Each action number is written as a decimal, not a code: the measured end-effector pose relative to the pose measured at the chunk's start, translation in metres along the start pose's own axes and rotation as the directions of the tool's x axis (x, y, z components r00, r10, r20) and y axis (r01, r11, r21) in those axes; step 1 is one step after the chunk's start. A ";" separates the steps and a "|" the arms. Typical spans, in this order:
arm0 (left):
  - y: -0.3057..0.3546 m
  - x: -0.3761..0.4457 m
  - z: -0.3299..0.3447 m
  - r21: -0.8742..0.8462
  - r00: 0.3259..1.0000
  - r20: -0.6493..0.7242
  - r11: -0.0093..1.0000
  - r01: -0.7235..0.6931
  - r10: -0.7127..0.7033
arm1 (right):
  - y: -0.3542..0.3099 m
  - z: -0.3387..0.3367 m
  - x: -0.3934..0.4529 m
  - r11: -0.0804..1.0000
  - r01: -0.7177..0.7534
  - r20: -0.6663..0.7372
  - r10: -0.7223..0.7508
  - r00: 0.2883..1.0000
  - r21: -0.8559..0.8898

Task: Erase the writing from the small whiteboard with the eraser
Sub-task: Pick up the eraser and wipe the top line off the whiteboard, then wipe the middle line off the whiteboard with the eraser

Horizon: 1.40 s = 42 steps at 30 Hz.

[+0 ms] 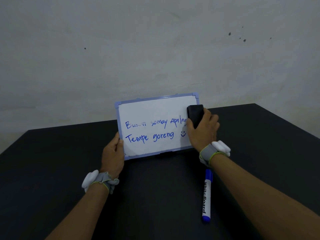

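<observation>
**Eraser at the right edge of the propped whiteboard**

The small whiteboard (pixel 156 127), a white panel in a pale blue plastic frame, stands tilted back on the matte black table (pixel 52 170), its lower edge resting on the tabletop near the grey wall (pixel 121 49). The left hand (pixel 112 154) grips the board's lower left edge, thumb curled over the frame, the other fingers hidden behind it. The right hand (pixel 202 129) is closed around the eraser (pixel 195 115), a dark rounded block pressed against the board's right side, beside the end of the upper line of blue writing (pixel 155 123).

That line reads roughly "Bu… somay Apalag", the first word partly smeared away and the last letters covered by the hand. Below it "Tempe goreng" and a small smiley stay legible. A dark object under the board's bottom edge is too shadowed to identify.

A blue-capped whiteboard marker (pixel 207 196) lies on the table beneath the right forearm. Both wrists wear grey fabric bands carrying smooth white rounded modules.
</observation>
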<state>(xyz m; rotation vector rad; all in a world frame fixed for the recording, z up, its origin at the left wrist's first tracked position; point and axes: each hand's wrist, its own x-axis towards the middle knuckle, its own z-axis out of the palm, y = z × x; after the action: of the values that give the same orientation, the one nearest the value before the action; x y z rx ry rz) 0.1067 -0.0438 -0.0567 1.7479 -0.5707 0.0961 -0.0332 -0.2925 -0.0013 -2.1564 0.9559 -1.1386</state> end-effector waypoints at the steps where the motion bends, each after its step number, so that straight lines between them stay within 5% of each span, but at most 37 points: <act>1: 0.000 0.000 0.000 -0.006 1.000 0.000 1.000 -0.001 0.001 | 0.003 -0.002 0.001 1.000 -0.006 -0.001 0.006 1.000 0.002; 9: 0.001 -0.002 0.000 -0.009 1.000 0.006 1.000 0.001 -0.001 | -0.001 0.003 -0.009 0.997 0.079 0.027 -0.080 0.996 0.023; 26: 0.002 -0.001 0.001 -0.007 1.000 0.002 1.000 -0.004 0.004 | 0.001 -0.022 -0.007 0.966 -0.104 0.006 0.106 0.994 0.235; 42: 0.006 -0.002 -0.002 -0.007 0.999 0.004 0.999 -0.040 0.040 | -0.100 0.061 -0.093 0.977 0.196 0.205 -0.210 0.956 0.082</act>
<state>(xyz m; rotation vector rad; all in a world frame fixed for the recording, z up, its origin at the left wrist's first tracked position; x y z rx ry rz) 0.1031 -0.0419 -0.0512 1.7303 -0.6087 0.1184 0.0164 -0.1517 -0.0070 -2.3112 0.6089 -0.9882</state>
